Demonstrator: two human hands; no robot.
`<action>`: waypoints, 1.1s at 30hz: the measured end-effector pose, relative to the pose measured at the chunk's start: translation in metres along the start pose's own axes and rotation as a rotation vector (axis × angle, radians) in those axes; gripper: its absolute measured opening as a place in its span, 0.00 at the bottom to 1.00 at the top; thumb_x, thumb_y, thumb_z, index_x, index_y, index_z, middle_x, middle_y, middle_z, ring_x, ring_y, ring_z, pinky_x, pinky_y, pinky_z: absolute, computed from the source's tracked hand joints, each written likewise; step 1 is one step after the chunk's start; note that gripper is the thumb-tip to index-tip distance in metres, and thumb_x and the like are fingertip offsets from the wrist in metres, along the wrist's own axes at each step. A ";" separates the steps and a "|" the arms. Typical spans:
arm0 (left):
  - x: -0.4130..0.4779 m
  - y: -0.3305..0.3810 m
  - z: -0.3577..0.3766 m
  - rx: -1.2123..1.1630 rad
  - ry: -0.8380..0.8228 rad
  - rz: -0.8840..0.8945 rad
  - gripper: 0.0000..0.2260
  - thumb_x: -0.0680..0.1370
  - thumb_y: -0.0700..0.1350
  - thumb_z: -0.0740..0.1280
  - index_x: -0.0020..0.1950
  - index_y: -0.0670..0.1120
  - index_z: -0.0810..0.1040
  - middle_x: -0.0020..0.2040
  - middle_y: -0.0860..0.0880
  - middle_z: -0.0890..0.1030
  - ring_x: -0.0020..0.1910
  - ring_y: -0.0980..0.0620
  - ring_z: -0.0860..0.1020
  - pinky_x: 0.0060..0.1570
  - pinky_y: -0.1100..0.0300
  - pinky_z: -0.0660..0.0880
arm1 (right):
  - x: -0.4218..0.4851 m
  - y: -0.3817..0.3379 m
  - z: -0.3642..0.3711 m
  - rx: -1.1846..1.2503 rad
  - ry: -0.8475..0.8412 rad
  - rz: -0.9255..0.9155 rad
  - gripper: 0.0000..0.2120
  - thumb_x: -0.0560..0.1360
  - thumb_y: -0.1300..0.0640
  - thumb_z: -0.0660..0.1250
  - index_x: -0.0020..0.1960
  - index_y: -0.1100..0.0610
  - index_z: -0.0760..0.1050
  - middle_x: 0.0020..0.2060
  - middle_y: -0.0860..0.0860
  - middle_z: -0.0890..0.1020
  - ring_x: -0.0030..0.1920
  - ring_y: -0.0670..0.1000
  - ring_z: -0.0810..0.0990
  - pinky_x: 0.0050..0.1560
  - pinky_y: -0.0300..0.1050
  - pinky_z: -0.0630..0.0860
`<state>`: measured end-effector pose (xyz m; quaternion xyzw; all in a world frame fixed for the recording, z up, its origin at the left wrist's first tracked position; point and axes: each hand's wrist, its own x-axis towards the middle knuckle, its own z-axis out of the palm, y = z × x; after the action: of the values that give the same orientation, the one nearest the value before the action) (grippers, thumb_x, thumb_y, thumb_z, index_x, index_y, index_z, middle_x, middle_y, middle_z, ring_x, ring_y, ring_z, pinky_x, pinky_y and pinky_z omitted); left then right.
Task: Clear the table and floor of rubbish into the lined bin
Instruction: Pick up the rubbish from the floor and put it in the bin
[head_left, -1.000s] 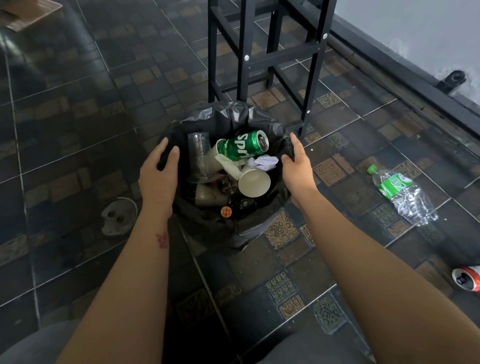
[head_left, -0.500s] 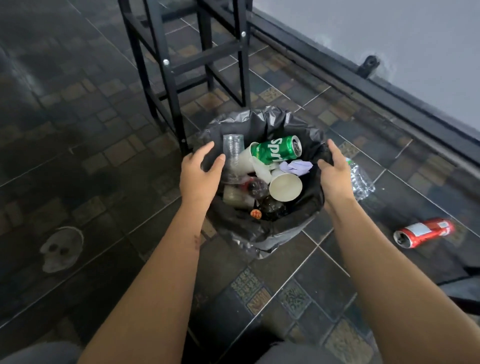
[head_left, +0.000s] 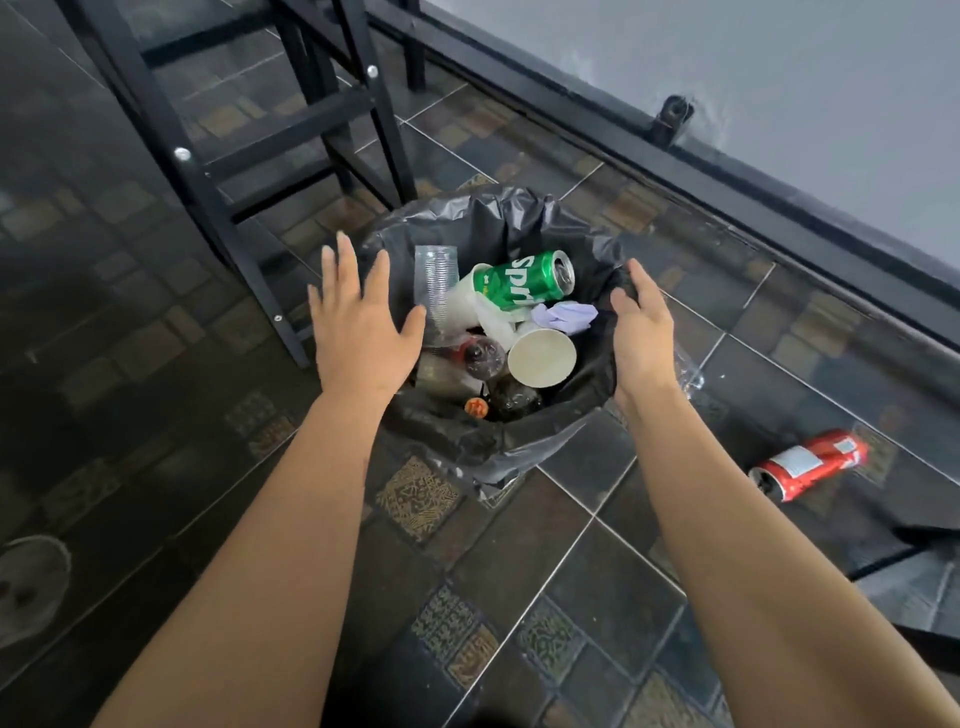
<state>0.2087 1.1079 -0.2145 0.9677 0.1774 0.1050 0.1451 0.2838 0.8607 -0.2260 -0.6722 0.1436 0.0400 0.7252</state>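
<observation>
The bin (head_left: 483, 447), lined with a black bag, stands on the tiled floor. Inside lie a green Sprite can (head_left: 524, 283), a white paper cup (head_left: 542, 358), a clear plastic cup (head_left: 435, 280), crumpled tissue (head_left: 566, 314) and a dark bottle (head_left: 480, 356). My left hand (head_left: 358, 332) hovers over the left rim, fingers spread and empty. At the right rim my right hand (head_left: 641, 332) cups the liner, thumb inside. A red can (head_left: 810, 462) lies on the floor to the right. Behind my right wrist a clear plastic bottle (head_left: 688, 369) is mostly hidden.
Black metal table legs (head_left: 208, 182) stand just left of and behind the bin. A black rail (head_left: 675, 161) runs along the grey wall at the back right. A flattened white piece of rubbish (head_left: 28, 587) lies on the floor at the far left.
My left hand has lifted off the bin's rim and its fingers have spread. The view swung left to right, so the red can came into sight and the bottle went behind my right hand.
</observation>
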 end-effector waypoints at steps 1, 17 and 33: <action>0.001 -0.001 0.001 0.059 -0.008 0.023 0.29 0.79 0.57 0.60 0.77 0.48 0.59 0.80 0.43 0.48 0.78 0.43 0.44 0.74 0.42 0.47 | 0.004 0.002 -0.004 0.075 -0.024 0.037 0.19 0.79 0.53 0.61 0.69 0.49 0.73 0.65 0.48 0.77 0.65 0.49 0.76 0.67 0.52 0.71; 0.004 0.000 0.005 0.123 -0.037 -0.020 0.33 0.80 0.58 0.58 0.79 0.49 0.49 0.80 0.48 0.47 0.78 0.46 0.46 0.76 0.48 0.47 | 0.075 0.102 -0.078 -1.560 0.114 0.086 0.43 0.75 0.48 0.63 0.79 0.55 0.39 0.78 0.52 0.54 0.78 0.55 0.47 0.75 0.61 0.41; 0.005 -0.001 0.007 0.106 -0.034 -0.031 0.32 0.80 0.57 0.59 0.79 0.48 0.50 0.80 0.48 0.47 0.78 0.46 0.46 0.75 0.48 0.48 | 0.027 0.102 -0.074 -1.189 0.222 0.182 0.20 0.79 0.52 0.60 0.68 0.56 0.65 0.64 0.61 0.72 0.63 0.66 0.70 0.57 0.58 0.70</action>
<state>0.2144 1.1085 -0.2201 0.9728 0.1954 0.0768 0.0984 0.2726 0.7933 -0.3360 -0.9470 0.2282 0.1050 0.2003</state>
